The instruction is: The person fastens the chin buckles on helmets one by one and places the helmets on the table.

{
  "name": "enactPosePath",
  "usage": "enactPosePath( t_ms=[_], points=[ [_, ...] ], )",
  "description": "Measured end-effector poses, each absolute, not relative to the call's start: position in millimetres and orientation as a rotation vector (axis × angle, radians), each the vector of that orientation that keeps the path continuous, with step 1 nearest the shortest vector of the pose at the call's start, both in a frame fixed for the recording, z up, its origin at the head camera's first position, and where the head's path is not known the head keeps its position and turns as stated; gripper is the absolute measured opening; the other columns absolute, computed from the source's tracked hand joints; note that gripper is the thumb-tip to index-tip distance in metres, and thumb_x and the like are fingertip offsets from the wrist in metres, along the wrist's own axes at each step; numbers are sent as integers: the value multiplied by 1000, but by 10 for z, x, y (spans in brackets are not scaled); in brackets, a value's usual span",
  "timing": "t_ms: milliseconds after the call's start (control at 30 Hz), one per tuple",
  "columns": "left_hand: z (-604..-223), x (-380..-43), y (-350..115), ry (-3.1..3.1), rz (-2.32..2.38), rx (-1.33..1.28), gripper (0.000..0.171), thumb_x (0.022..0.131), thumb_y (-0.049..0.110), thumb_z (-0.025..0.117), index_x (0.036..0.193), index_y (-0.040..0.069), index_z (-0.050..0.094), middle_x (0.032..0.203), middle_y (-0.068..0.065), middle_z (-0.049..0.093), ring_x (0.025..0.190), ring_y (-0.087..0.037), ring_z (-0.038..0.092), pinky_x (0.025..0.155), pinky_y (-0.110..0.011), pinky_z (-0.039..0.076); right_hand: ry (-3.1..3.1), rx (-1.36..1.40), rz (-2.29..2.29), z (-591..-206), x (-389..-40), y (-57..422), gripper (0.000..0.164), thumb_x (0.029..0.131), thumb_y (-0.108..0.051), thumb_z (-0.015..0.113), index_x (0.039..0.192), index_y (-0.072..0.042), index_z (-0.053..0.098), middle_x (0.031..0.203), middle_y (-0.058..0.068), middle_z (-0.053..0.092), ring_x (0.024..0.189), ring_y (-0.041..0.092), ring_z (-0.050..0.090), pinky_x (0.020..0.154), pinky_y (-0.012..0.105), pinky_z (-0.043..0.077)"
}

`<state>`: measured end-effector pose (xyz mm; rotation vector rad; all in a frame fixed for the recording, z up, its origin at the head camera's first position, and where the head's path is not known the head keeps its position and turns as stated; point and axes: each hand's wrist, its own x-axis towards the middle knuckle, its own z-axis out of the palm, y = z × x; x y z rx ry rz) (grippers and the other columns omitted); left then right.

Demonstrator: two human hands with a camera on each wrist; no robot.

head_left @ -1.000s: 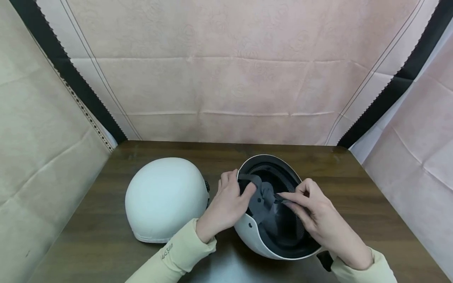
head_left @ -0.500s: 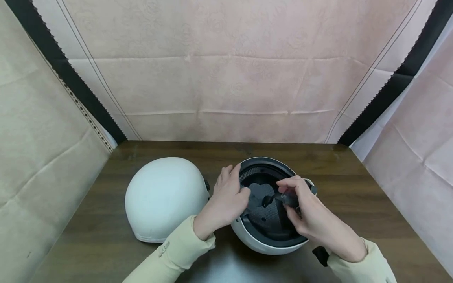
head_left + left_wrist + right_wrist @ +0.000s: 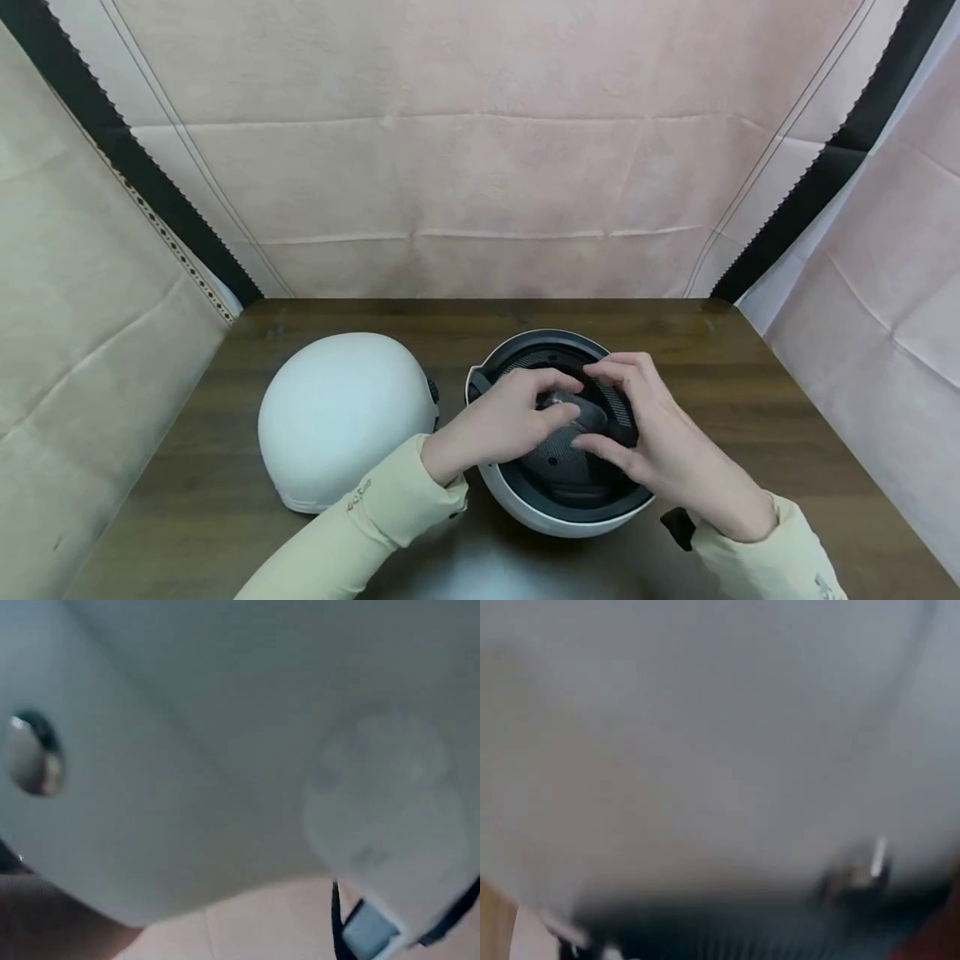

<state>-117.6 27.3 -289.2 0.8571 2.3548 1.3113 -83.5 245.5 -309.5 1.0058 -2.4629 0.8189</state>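
Observation:
An upturned white helmet (image 3: 551,521) lies with its black lining (image 3: 577,492) facing up, in the head view. My left hand (image 3: 498,423) reaches over its left rim and pinches a dark grey strap pad (image 3: 588,414) above the opening between fingers and thumb. Across from it, my right hand (image 3: 651,421) hangs over the right rim, fingers and thumb spread around the pad's other end without gripping it. The left wrist view is filled by pale helmet shell (image 3: 195,802) with a metal rivet (image 3: 31,754). Blurred shell (image 3: 705,750) and a rivet (image 3: 859,870) show in the right wrist view.
A second white helmet (image 3: 345,421) sits dome up on the left of the brown wooden table (image 3: 720,350). A black part (image 3: 432,390) sticks out from its right side. Pale fabric walls (image 3: 465,167) enclose the table.
The helmet has been turned so its opening faces up more squarely. My left hand has moved from the rim inward to the strap pad, while my right hand has let go of it.

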Motion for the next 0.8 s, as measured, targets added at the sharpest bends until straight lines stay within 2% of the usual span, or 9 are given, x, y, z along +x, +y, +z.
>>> enactPosePath(
  t_ms=[67, 100, 233, 367, 500, 600, 667, 733, 800],
  points=[
    [-2889, -1181, 224, 2367, 1367, 785, 27, 97, 22, 57, 123, 16, 65, 125, 5, 60, 104, -10, 54, 88, -31, 46, -2631, 904, 795, -3094, -827, 2515, 64, 82, -36, 78, 132, -9, 48, 128, 3, 50, 116, 17, 48, 97, 34, 35],
    [-2885, -1185, 196, 2365, 1404, 742, 24, 97, 20, 56, 119, 17, 66, 123, 5, 61, 102, -13, 54, 85, -33, 46, -2703, 862, 792, -3098, -826, 2545, 61, 82, -33, 79, 131, -12, 49, 125, 0, 53, 114, 17, 49, 96, 38, 35],
    [-2848, -1199, 93, 2392, 1523, 609, 20, 97, 11, 53, 111, 15, 67, 113, 2, 63, 93, -18, 55, 78, -34, 47, -2857, 775, 805, -3110, -848, 2625, 40, 87, -28, 74, 123, -18, 59, 115, -7, 62, 105, 14, 56, 90, 46, 39],
    [-2817, -1215, 23, 2421, 1609, 548, 22, 95, 5, 51, 111, 11, 65, 105, 1, 64, 90, -19, 55, 78, -33, 46, -2875, 765, 789, -3095, -877, 2642, 34, 89, -25, 72, 121, -20, 62, 102, -11, 64, 91, 8, 56, 81, 37, 45],
    [-2821, -1229, 4, 2488, 1588, 509, 27, 94, 6, 47, 114, 12, 64, 94, -1, 63, 84, -20, 56, 76, -35, 45, -2838, 778, 831, -3078, -888, 2624, 37, 88, -22, 74, 123, -18, 61, 83, -12, 55, 75, 6, 51, 69, 26, 44],
    [-2831, -1223, 46, 2598, 1378, 540, 29, 95, 13, 49, 120, 13, 62, 107, -3, 62, 94, -21, 56, 83, -39, 45, -2748, 819, 865, -3080, -888, 2610, 40, 84, -17, 78, 120, -20, 63, 87, -11, 56, 73, 6, 50, 64, 22, 44],
    [-2834, -1213, 107, 2665, 1155, 627, 33, 96, 21, 52, 127, 13, 59, 123, -5, 57, 109, -23, 52, 95, -43, 41, -2682, 858, 857, -3089, -886, 2600, 43, 79, -13, 81, 119, -22, 65, 93, -12, 57, 75, 5, 51, 65, 20, 44],
    [-2828, -1200, 191, 2702, 931, 752, 44, 96, 29, 57, 135, 10, 54, 140, -8, 47, 127, -26, 42, 107, -46, 32, -2623, 897, 846, -3099, -883, 2584, 47, 76, -10, 83, 118, -24, 66, 102, -12, 58, 80, 5, 52, 68, 18, 44],
    [-2818, -1193, 279, 2681, 792, 877, 55, 95, 33, 60, 142, 8, 47, 148, -10, 40, 138, -29, 32, 113, -48, 22, -2578, 922, 846, -3105, -883, 2564, 49, 74, -8, 84, 117, -23, 66, 103, -11, 58, 81, 4, 52, 69, 17, 44]
  ],
)
